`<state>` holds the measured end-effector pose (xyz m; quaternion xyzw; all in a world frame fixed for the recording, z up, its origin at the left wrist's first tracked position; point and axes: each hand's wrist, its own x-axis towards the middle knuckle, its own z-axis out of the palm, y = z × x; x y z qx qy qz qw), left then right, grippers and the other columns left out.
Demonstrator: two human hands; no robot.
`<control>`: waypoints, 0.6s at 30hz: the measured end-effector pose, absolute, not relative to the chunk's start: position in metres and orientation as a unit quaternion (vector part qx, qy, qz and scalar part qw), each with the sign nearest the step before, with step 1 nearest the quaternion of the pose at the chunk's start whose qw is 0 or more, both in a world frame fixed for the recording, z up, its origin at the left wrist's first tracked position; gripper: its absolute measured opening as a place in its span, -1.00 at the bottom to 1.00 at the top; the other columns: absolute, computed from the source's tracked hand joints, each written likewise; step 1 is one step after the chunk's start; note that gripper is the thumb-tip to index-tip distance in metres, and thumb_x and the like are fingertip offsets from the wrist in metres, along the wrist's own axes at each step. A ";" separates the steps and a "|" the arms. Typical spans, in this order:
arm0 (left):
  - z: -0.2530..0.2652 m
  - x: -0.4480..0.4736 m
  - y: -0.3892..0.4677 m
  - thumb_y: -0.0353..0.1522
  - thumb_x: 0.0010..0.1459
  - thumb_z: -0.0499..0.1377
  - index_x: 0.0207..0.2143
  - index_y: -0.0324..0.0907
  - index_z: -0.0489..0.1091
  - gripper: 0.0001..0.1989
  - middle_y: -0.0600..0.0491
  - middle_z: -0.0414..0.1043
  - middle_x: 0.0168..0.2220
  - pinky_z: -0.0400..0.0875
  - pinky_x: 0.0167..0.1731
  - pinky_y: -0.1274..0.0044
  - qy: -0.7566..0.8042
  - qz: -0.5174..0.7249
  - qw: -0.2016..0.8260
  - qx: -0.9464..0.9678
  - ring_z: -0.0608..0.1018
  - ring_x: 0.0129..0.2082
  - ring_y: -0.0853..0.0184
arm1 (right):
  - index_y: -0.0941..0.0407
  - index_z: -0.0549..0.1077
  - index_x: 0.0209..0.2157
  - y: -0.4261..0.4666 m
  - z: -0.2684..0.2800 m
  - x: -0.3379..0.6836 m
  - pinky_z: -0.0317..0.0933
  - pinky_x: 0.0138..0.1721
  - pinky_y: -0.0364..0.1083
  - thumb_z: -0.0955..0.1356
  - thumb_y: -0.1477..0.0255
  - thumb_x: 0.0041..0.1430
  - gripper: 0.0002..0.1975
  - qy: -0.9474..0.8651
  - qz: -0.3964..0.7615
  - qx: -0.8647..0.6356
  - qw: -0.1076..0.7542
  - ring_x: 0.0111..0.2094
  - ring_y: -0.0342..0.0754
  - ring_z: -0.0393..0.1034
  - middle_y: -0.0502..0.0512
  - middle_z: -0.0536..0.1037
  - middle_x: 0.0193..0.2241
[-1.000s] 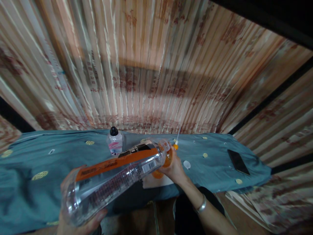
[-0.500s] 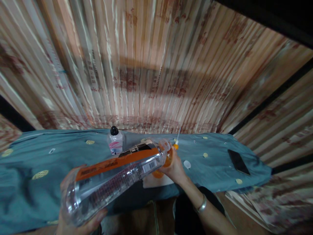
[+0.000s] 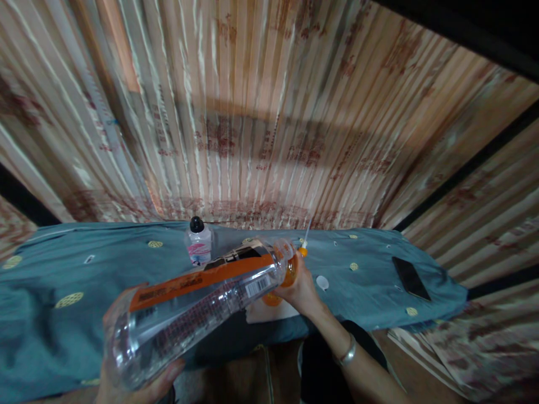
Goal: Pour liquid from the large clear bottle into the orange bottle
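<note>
My left hand (image 3: 138,381) is wrapped round the base of a large clear plastic bottle (image 3: 197,306) with an orange and black label. The bottle is tilted, its neck pointing up to the right. Its mouth lies over a small orange bottle (image 3: 290,272), which my right hand (image 3: 300,289) grips. The large bottle's neck hides part of that smaller one. Whether liquid is flowing between them I cannot tell. Just beyond my right hand lies an orange pump top (image 3: 303,252) with a thin white tube. Beneath the orange bottle is a pale sheet (image 3: 261,315).
A clear bottle with a black cap (image 3: 199,242) stands behind the large bottle. To the right are a white disc (image 3: 322,282) and a black phone (image 3: 410,278) on the teal patterned cloth (image 3: 362,297). Pleated curtains (image 3: 269,140) close off the back and side.
</note>
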<state>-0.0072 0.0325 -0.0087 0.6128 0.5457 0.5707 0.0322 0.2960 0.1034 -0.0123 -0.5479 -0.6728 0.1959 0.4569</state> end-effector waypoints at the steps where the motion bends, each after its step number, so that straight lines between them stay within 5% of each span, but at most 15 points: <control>1: -0.007 -0.005 0.032 0.13 -0.33 0.28 0.01 -0.12 0.30 -0.14 -0.21 0.37 -0.03 0.32 -0.04 -0.16 0.556 0.570 0.031 0.604 0.43 0.00 -0.24 | 0.10 0.14 0.15 0.103 -0.011 0.296 0.37 0.01 0.08 0.53 0.39 -0.23 -0.12 -0.672 0.202 -0.547 0.457 0.01 0.16 0.45 0.22 0.48 0.01; 4: -0.003 0.007 0.033 0.11 -0.45 0.34 0.00 -0.08 0.31 -0.08 -0.09 0.36 -0.05 0.39 0.03 0.04 0.583 0.555 -0.001 0.593 0.41 0.04 -0.11 | 0.09 0.12 0.15 0.102 -0.009 0.295 0.38 -0.01 0.07 0.53 0.40 -0.23 -0.10 -0.667 0.212 -0.550 0.455 -0.01 0.16 0.46 0.22 0.49 0.00; 11: 0.002 0.013 0.033 0.09 -0.48 0.37 0.00 -0.09 0.29 -0.06 -0.08 0.33 -0.01 0.40 0.02 0.07 0.585 0.548 -0.021 0.597 0.38 0.06 -0.09 | 0.07 0.17 0.11 0.104 -0.011 0.296 0.37 0.01 0.10 0.54 0.39 -0.26 -0.14 -0.672 0.201 -0.547 0.458 0.01 0.18 0.44 0.21 0.48 0.00; 18: 0.000 -0.006 0.031 0.11 -0.16 0.20 0.17 -0.09 0.16 -0.13 -0.25 0.34 -0.04 0.35 -0.17 -0.22 0.526 0.543 -0.013 0.654 0.44 -0.05 -0.28 | 0.10 0.15 0.11 0.102 -0.008 0.295 0.37 0.00 0.07 0.54 0.41 -0.24 -0.14 -0.665 0.218 -0.549 0.456 -0.02 0.15 0.46 0.19 0.49 -0.02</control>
